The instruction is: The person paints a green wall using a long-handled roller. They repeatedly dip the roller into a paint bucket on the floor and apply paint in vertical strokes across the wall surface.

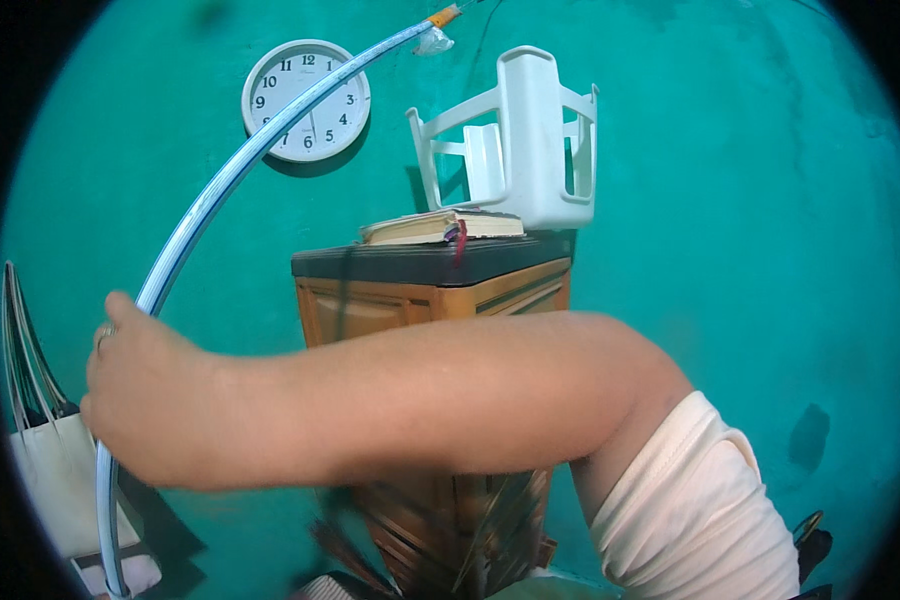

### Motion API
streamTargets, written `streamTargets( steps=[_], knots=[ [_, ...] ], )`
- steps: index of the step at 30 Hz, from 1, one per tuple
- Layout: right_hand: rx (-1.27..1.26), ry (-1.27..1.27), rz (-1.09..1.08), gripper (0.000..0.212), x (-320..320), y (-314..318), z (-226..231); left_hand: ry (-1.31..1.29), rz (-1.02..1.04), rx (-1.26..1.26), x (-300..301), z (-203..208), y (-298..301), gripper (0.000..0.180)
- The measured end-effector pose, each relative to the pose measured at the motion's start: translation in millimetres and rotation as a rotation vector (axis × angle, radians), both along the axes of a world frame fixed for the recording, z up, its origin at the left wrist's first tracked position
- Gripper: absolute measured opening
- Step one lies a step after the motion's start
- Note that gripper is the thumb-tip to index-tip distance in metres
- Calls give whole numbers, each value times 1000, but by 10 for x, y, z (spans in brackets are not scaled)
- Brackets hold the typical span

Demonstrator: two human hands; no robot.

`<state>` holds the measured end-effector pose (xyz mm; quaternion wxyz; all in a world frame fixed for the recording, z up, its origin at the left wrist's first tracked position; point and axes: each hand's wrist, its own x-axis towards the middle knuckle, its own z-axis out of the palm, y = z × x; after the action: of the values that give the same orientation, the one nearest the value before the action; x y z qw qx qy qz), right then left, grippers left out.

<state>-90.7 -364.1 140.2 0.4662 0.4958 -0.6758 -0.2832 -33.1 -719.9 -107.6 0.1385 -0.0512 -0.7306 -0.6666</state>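
one bluish pole (210, 190) | right grip (142, 392) wrapped around it | extends above, below

Clock (288, 90) is showing black hour numerals (286, 66).
The numerals are ringing the white dial and mostly reading clearly; the tube (202, 205) is crossing in front, covering one at the upper right and partly hiding another at the lower left. Tiny print (306, 72) is sitting under the topmost numeral, and another small line is showing above the lowest one, both staying too small to read.
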Motion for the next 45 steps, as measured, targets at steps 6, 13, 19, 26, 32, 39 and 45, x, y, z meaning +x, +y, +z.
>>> streamTargets(
  steps=[6, 13, 19, 26, 32, 39, 45],
  knots=[
    [-75, -37, -236, 16, -300, 182, 464, 517, 70, -275, -1102, 171, -30, 21],
    [-199, 104, -478, 19, -727, 460, 1321, 532, -319, 146, -1967, 1277, 846, 43],
    [-221, 73, -636, 20, -633, 810, 1388, 396, -537, 176, -1740, 1456, 1659, 51],
    [-40, 77, -332, 10, -255, 845, 585, 234, -204, 218, -1441, 59, 840, 44],
    [-29, 23, -112, 12, -150, 533, 320, 39, -53, 123, -680, -71, 313, 47],
    [-24, 46, -36, 15, 41, 379, 298, 175, -157, 104, -792, 311, 560, 46],
    [-10, 69, -68, 16, 88, 385, 322, 271, -445, 184, -1160, 988, 1317, 46]
  ],
)
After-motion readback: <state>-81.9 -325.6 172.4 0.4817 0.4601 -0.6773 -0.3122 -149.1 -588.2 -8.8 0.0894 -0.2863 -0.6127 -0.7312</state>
